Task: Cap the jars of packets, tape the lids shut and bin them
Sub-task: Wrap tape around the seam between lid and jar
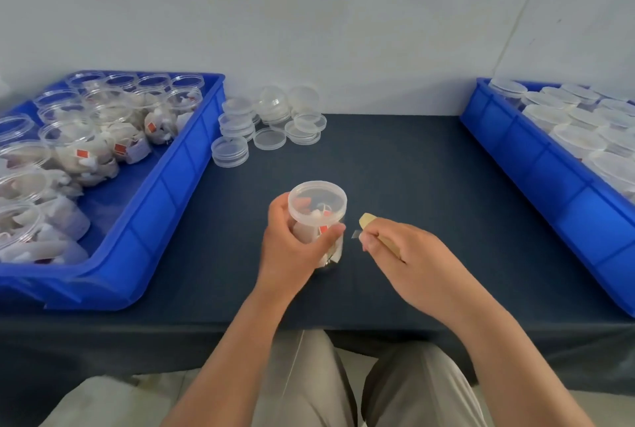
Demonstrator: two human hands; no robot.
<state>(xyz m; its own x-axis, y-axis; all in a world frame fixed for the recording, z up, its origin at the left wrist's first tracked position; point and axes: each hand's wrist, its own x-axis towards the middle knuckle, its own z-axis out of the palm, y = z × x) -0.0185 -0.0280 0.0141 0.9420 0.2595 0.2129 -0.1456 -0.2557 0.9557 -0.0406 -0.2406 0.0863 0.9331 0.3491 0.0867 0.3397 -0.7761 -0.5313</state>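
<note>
Clear round plastic jar of packets (318,224), translucent lid (318,201) on, sits mid dark-cloth table (429,169). Probably light, stiff, slick; best held round the body below the lid. Left hand (292,248) wraps it there, thumb in front. Right hand (402,255) just beside, fingers clamped on a tan tape roll (367,219).

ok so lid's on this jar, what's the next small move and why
Probably bring the right hand in and stick the free end of the clear tape strip across the seam where the lid meets the jar. The lid already sits on the jar, the left hand grips it, and the strip hangs from the tan tape roll, just apart from the jar.
</note>
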